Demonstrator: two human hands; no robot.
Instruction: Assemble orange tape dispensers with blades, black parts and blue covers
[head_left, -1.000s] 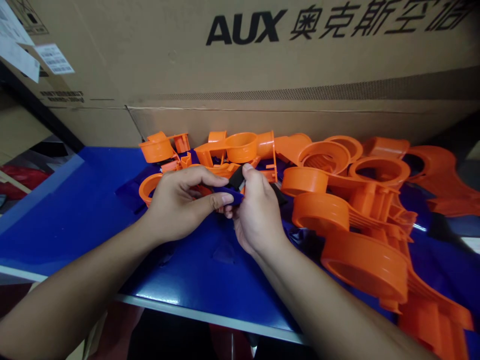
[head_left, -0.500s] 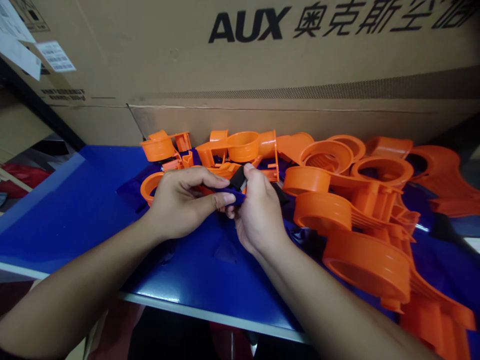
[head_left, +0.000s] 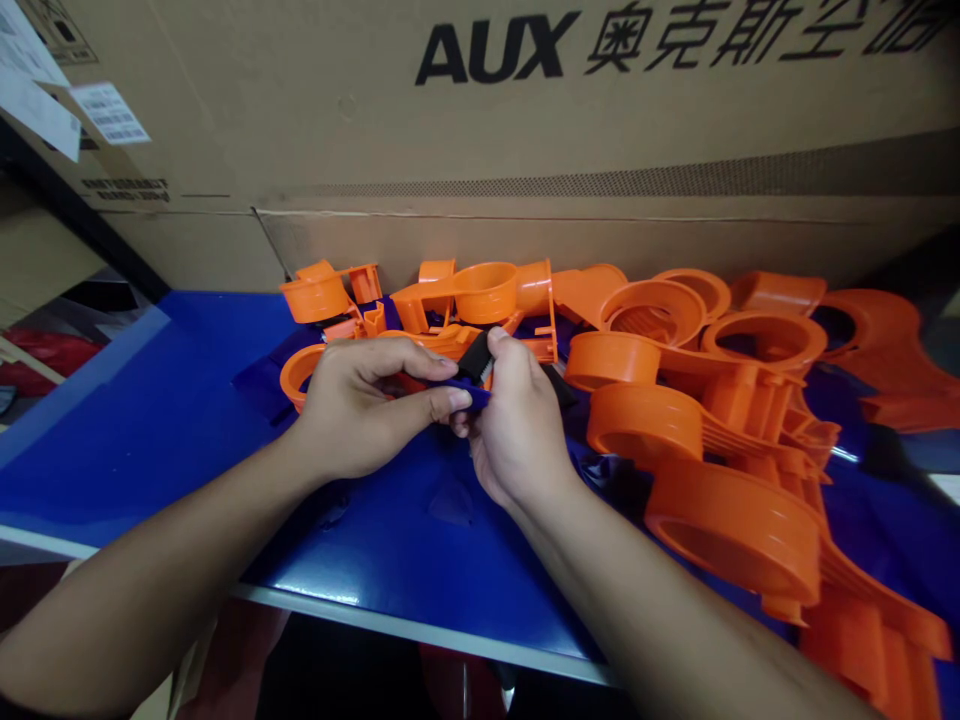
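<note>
Both hands meet over the middle of the blue table. My left hand point(head_left: 364, 405) pinches a thin blue strip point(head_left: 474, 393) between thumb and index finger. Closed beside it, my right hand point(head_left: 521, 410) grips a small black piece with a serrated edge point(head_left: 474, 357), its thumb pressed on the piece's top end. The strip's right end touches my right hand, whose fingers are mostly hidden below. Just behind the hands lie orange plastic tape dispensers point(head_left: 486, 290). One orange ring point(head_left: 294, 378) shows partly behind my left hand.
Several more orange tape dispensers point(head_left: 735, 530) are heaped along the right side. A large cardboard box point(head_left: 360, 120) stands like a wall at the back. The table's pale front edge point(head_left: 420, 637) runs below my forearms. Dark blue film point(head_left: 262, 380) lies left of the hands.
</note>
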